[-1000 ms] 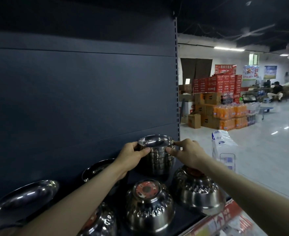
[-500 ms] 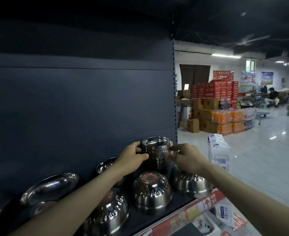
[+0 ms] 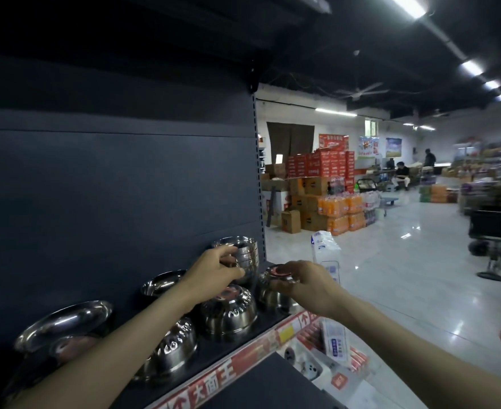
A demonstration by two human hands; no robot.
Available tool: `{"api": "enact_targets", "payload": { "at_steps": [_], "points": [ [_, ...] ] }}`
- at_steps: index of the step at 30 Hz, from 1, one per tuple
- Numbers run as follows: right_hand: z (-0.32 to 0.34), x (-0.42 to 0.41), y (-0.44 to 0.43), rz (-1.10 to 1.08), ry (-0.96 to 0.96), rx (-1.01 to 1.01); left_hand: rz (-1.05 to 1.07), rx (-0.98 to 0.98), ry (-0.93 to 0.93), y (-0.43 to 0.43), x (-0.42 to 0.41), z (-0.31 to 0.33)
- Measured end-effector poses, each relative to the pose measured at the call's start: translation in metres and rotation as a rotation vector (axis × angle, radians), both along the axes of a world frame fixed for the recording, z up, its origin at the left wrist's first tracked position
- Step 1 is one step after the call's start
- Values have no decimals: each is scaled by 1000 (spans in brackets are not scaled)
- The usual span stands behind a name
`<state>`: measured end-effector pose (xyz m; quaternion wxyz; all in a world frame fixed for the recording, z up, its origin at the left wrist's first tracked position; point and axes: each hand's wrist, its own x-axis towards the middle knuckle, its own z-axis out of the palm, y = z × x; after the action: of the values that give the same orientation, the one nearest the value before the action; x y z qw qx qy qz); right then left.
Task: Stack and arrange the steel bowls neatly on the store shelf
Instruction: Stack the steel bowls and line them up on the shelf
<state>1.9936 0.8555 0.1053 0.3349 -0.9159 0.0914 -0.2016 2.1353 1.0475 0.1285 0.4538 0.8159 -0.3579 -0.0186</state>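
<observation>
One stack of bowls stands at the back right corner of the dark shelf and is gripped at its side by the curled fingers of the left hand. Just in front, an overturned bowl is grasped at its base by the right hand. A second overturned bowl and a third overturned bowl are lined along the front edge, the third partly covered by the left forearm. An upright bowl is half hidden behind that arm. A shallow dish is tilted at the left. Print on the white pack beyond is blurred.
</observation>
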Motion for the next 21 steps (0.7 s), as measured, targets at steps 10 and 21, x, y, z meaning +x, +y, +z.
{"api": "enact_targets", "payload": {
  "at_steps": [10,21],
  "points": [
    [-21,-14,-7,-38,8,12,14,66,-12,17,-7,2],
    [-57,-7,-34,-177,-24,94,-94,172,4,-22,-1,-12]
  ]
}}
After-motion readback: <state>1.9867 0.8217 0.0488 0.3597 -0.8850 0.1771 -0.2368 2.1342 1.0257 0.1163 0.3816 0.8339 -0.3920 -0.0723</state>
